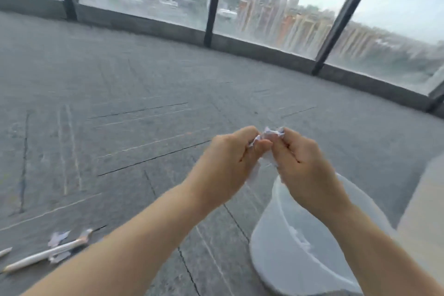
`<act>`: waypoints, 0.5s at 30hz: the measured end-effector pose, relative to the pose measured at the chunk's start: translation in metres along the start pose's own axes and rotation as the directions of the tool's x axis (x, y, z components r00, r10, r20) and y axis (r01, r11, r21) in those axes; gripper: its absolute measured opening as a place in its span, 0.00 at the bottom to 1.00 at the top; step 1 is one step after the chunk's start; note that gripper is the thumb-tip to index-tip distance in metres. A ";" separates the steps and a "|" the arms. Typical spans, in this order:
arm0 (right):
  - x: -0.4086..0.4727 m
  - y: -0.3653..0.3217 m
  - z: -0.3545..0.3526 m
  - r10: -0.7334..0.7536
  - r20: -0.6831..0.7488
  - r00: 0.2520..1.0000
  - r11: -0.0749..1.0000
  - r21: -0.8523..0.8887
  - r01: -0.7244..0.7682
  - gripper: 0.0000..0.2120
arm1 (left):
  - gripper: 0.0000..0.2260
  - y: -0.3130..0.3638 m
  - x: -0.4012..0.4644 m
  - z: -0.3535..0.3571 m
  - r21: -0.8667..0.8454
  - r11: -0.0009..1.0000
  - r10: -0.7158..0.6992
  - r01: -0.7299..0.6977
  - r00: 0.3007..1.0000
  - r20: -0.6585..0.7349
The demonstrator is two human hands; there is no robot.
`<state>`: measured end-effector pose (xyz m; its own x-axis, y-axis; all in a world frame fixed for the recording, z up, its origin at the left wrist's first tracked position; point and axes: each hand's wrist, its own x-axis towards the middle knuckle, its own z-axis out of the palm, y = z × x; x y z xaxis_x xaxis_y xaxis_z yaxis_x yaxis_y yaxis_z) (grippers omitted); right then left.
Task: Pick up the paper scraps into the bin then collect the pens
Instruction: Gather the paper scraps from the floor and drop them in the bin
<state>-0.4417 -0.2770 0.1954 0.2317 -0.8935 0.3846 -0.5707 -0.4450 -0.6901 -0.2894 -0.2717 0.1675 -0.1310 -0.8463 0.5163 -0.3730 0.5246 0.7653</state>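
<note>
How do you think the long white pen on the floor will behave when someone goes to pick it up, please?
The white pen looks slim and round, so it may roll if nudged. It seems stiff and light. It lies partly across paper scraps, so a scrap might lift along with it.

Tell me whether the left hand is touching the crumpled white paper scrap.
Touching. The head view shows the left hand pinching the crumpled white paper scrap at its fingertips, with the right hand pinching its other side.
</note>
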 end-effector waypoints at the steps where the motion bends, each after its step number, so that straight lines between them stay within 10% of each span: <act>1: -0.007 0.022 -0.024 0.084 -0.062 0.995 0.995 -0.056 -0.087 0.19 | 0.18 0.007 0.012 0.034 -0.032 0.999 -0.023 0.023 0.999 0.029; 6: -0.047 0.114 -0.081 0.416 -0.201 0.887 0.879 -0.160 -0.449 0.19 | 0.18 0.013 0.033 0.166 0.000 0.967 -0.251 0.253 0.960 0.125; 12: -0.064 0.149 -0.095 0.676 0.045 0.736 0.679 -0.425 -0.598 0.15 | 0.27 0.005 0.024 0.215 0.183 0.852 -0.519 0.491 0.739 0.431; 15: -0.057 0.142 -0.092 0.625 -0.055 0.779 0.707 -0.384 -0.594 0.14 | 0.23 0.005 0.024 0.204 0.116 0.873 -0.481 0.474 0.795 0.371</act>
<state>-0.6086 -0.2837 0.1324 -0.2190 -0.9708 -0.0979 -0.8436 0.2388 -0.4810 -0.4823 -0.3083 0.1056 -0.2655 -0.9589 -0.1002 -0.4942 0.0461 0.8681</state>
